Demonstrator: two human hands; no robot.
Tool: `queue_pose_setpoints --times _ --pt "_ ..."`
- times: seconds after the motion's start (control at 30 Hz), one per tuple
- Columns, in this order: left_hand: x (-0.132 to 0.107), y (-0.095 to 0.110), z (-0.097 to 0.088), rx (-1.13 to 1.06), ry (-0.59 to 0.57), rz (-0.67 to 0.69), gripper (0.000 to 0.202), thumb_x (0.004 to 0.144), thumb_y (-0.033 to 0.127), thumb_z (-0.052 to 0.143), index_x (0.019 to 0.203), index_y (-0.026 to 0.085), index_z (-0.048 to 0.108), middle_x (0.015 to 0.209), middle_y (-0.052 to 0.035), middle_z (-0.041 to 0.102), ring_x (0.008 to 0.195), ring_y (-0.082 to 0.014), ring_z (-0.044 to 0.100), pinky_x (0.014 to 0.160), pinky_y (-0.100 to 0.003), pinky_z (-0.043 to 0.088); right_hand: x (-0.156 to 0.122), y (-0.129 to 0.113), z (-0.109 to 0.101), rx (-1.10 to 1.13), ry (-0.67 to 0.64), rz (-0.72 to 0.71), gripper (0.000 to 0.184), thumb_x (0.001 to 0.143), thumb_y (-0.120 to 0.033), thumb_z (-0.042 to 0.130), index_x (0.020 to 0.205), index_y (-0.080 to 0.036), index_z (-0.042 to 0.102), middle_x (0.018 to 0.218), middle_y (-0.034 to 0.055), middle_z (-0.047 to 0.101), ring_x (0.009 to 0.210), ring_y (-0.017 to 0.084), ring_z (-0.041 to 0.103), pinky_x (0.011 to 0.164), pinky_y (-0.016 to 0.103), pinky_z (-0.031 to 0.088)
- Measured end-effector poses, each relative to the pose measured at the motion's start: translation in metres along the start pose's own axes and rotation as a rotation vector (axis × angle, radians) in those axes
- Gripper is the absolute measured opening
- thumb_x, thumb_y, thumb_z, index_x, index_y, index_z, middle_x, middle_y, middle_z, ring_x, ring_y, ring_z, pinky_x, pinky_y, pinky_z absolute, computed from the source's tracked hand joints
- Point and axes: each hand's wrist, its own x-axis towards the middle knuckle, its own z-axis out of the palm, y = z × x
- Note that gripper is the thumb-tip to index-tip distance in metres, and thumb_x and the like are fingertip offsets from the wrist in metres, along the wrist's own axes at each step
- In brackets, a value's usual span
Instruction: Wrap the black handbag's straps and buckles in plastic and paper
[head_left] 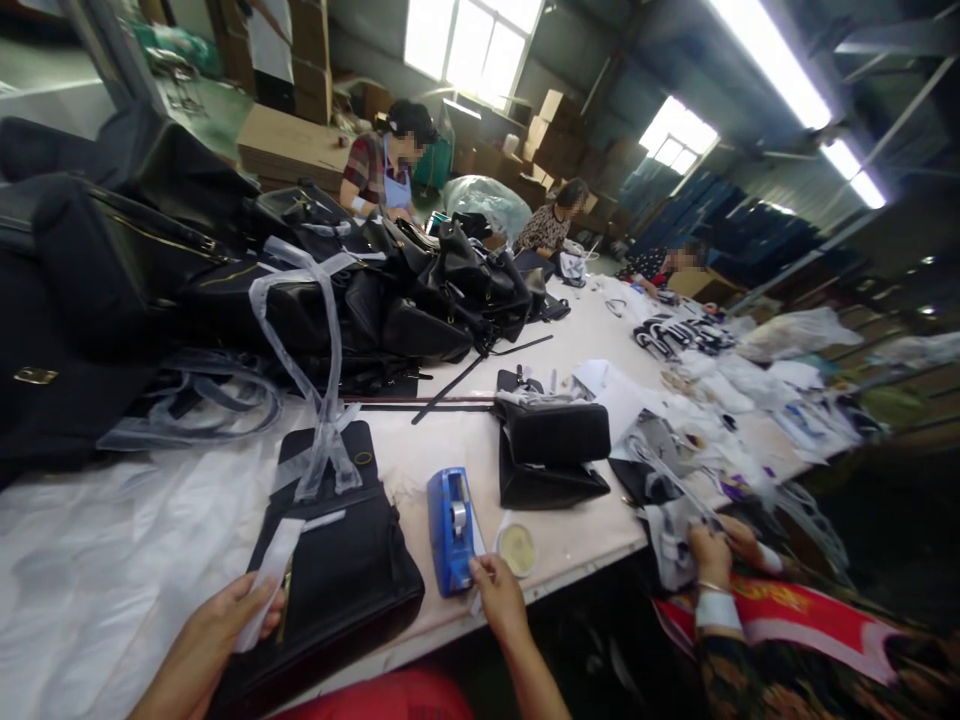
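Note:
My left hand (pixel 225 620) pinches a white strip (pixel 274 570), thumb on top, over the left side of a black handbag (pixel 337 570). The bag lies flat at the table's front, its flap turned back. On that flap rests a strap (pixel 330 400) wrapped in clear plastic. Right of the bag stands a blue tape dispenser (pixel 444 540) with a roll in it. At its near end my right hand (pixel 501 598) has thumb and forefinger closed on what looks like a short end of clear tape (pixel 476 603).
Beside the dispenser lies a yellowish tape roll (pixel 517 550); behind it sits another black bag (pixel 555 450). Black bags (pixel 420 290) are heaped at the back left. White wrapping sheets (pixel 112 560) cover the left. A co-worker's hands (pixel 712 550) handle wrapping at right; several people sit farther back.

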Motion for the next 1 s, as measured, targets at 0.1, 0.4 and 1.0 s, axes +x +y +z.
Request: queue_pose_setpoints --times 0.1,0.4,1.0 --pt "0.000 -0.003 -0.002 0.004 -0.013 0.003 0.047 0.068 0.049 0.073 0.097 0.013 0.064 0.077 -0.0020 0.070 0.067 -0.0146 0.062 0.062 -0.021 0.052 0.000 -0.005 -0.002 0.013 0.033 -0.003 0.031 0.081 -0.046 0.052 0.074 -0.019 0.064 0.075 0.0029 0.064 0.071 0.020 0.060 0.069 0.028 0.044" --pt "0.001 -0.004 -0.002 -0.002 -0.013 0.019 0.047 0.066 0.048 0.075 0.096 0.013 0.065 0.076 -0.0030 0.070 0.067 -0.0154 0.062 0.061 -0.022 0.053 -0.033 -0.001 -0.004 0.391 -0.026 0.181 0.039 0.074 -0.057 0.059 0.068 -0.018 0.057 0.056 -0.0022 0.054 0.047 0.011 0.045 0.045 0.022 0.034" --pt "-0.005 0.006 0.001 -0.106 -0.041 0.025 0.043 0.068 0.048 0.073 0.092 0.013 0.066 0.074 -0.0021 0.067 0.063 -0.0145 0.059 0.060 -0.024 0.048 -0.033 0.035 0.006 0.200 -0.062 0.300 0.037 0.059 -0.056 0.058 0.047 -0.023 0.046 0.042 -0.0007 0.049 0.040 0.014 0.046 0.042 0.025 0.034"
